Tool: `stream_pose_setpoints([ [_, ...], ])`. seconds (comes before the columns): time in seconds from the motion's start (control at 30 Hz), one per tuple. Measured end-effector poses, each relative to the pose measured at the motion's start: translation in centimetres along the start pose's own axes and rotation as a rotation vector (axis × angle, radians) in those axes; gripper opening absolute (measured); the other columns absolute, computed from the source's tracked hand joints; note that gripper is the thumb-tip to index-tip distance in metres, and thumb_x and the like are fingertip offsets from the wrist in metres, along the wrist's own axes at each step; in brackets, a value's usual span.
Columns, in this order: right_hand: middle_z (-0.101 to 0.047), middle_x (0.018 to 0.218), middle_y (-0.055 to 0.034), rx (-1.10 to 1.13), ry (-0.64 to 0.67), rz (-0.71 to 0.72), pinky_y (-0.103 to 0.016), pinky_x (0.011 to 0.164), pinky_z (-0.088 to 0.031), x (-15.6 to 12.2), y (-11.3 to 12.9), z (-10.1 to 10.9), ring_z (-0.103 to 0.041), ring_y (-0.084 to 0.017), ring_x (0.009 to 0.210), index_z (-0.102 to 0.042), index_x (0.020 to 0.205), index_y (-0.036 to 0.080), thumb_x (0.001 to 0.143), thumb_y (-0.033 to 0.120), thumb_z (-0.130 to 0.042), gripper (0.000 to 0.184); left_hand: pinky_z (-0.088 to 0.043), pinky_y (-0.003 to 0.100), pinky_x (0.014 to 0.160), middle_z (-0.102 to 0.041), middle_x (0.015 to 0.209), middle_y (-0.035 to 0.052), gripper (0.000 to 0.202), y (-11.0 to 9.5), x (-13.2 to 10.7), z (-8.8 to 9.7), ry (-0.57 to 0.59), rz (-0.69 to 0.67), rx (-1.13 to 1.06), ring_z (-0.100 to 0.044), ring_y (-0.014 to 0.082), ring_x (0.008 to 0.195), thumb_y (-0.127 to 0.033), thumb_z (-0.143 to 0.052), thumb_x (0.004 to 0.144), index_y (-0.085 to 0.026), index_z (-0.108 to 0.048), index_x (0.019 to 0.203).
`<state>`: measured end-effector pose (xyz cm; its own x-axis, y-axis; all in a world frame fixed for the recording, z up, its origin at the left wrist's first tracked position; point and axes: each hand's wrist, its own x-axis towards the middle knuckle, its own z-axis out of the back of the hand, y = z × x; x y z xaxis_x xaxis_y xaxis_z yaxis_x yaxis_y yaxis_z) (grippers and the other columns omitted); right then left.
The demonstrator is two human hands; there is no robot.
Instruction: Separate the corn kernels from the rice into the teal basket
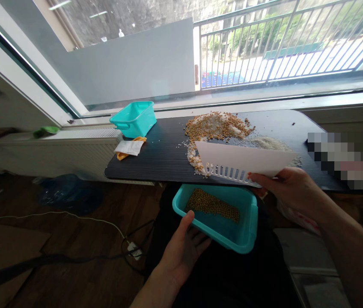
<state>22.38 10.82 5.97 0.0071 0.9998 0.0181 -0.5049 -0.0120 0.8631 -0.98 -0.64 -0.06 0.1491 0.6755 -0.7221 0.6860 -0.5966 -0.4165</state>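
Note:
My left hand (183,248) grips the near rim of a turquoise plastic bin (215,234), thumb over the edge. Yellowish-brown soybeans (212,205) lie along the far side of its floor. The bin is tilted, just below the front edge of a dark tabletop (165,160). In my right hand (292,186) is a thin white sheet with a row of slots (242,158), pinched at its right end and slanting over the table. Behind it spreads a pile of mixed soybeans and white rice (215,124), partly hidden by the sheet. A patch of rice (271,143) lies to its right.
A second turquoise bin (139,121) stands at the table's far left, beside a yellow cloth with a white packet (130,147) on it. A window runs behind the table. A radiator (81,147) is at left; cables and a power plug (134,250) lie on the floor.

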Motion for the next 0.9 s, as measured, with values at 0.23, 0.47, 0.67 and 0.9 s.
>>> stream_pose_setpoints([
  [0.23, -0.075, 0.071, -0.0077, 0.016, -0.022, 0.008, -0.037, 0.067, -0.055, -0.5, 0.1, 0.3, -0.067, -0.025, 0.067, -0.075, 0.066, 0.017, 0.056, 0.049, -0.073, 0.034, -0.047, 0.038, 0.097, -0.061, 0.130, 0.0143, 0.053, 0.0, 0.1, 0.1, 0.006, -0.003, -0.004, -0.062, 0.0263, 0.113, -0.049, -0.056, 0.086, -0.016, -0.053, 0.128],
  [0.47, -0.075, 0.072, -0.0094, 0.087, 0.040, 0.026, -0.033, 0.060, -0.054, -0.8, 0.6, -0.8, -0.065, -0.022, 0.064, -0.077, 0.072, 0.013, 0.060, 0.049, -0.073, 0.038, -0.046, 0.038, 0.099, -0.060, 0.132, 0.0142, 0.056, -0.1, 0.3, 0.2, 0.018, 0.000, 0.002, -0.060, 0.0266, 0.115, -0.050, -0.056, 0.086, -0.015, -0.052, 0.130],
  [0.67, -0.076, 0.080, -0.0089, 0.075, 0.119, 0.082, -0.034, 0.064, -0.053, -1.1, 1.4, -1.7, -0.066, -0.023, 0.070, -0.078, 0.080, 0.013, 0.065, 0.047, -0.071, 0.038, -0.046, 0.037, 0.100, -0.059, 0.133, 0.0138, 0.058, -0.2, 0.3, 0.5, 0.022, 0.004, 0.008, -0.058, 0.0266, 0.118, -0.051, -0.054, 0.086, -0.015, -0.051, 0.131],
  [0.9, -0.072, 0.065, -0.0074, 0.102, 0.000, 0.034, -0.031, 0.054, -0.051, -1.4, 1.6, -1.6, -0.062, -0.020, 0.057, -0.072, 0.063, 0.016, 0.060, 0.048, -0.072, 0.032, -0.046, 0.039, 0.100, -0.060, 0.131, 0.0139, 0.057, -0.2, 0.5, 0.4, 0.004, -0.009, -0.017, -0.060, 0.0265, 0.115, -0.051, -0.056, 0.086, -0.015, -0.052, 0.130],
])
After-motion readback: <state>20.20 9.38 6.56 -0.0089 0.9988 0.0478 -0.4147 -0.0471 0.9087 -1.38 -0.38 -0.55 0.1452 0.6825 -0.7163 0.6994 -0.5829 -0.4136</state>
